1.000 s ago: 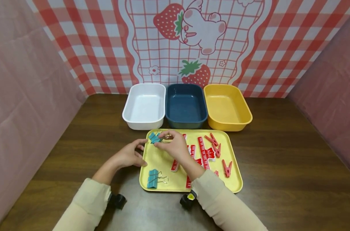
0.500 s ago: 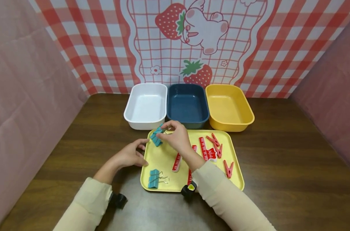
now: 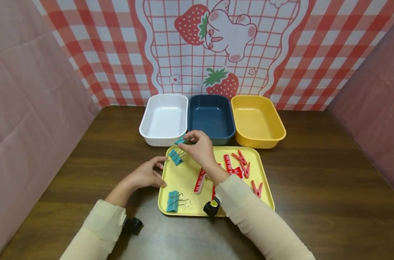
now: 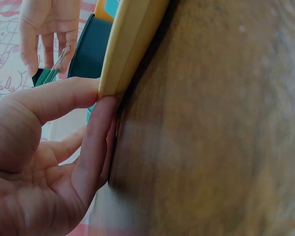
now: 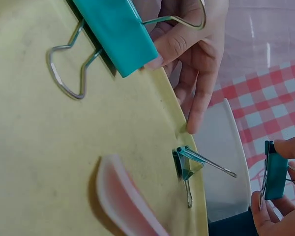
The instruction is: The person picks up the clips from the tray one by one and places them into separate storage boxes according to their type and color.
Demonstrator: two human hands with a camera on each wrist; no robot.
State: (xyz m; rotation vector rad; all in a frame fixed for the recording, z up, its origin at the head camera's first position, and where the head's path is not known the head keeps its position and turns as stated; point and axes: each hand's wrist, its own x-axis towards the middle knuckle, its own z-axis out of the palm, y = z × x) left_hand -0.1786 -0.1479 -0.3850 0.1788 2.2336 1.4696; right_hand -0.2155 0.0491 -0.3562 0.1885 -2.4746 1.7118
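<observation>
My right hand [image 3: 201,151] pinches a small teal binder clip [image 5: 275,174] above the tray's far left corner, near the white and navy bins. Beneath it, a second small teal binder clip [image 3: 176,157] lies on the yellow tray [image 3: 180,177]. My left hand [image 3: 146,174] rests its thumb and fingertips against the tray's left rim, as the left wrist view also shows. A larger teal binder clip [image 3: 172,201] lies in the near left corner. Red-and-white ruler-like clips [image 3: 200,181] lie mid-tray, partly hidden by my right forearm.
Behind the tray stand a white bin [image 3: 164,119], a navy bin [image 3: 211,117] and a yellow bin [image 3: 256,117] side by side. Coral clothespins [image 3: 257,188] lie at the tray's right. Brown wooden tabletop [image 3: 317,173] surrounds everything, with a checked cloth [image 3: 106,50] behind.
My right hand has lifted one small binder clip up and away toward the bins, off the other one, which stays on the tray. The left hand keeps its place at the rim.
</observation>
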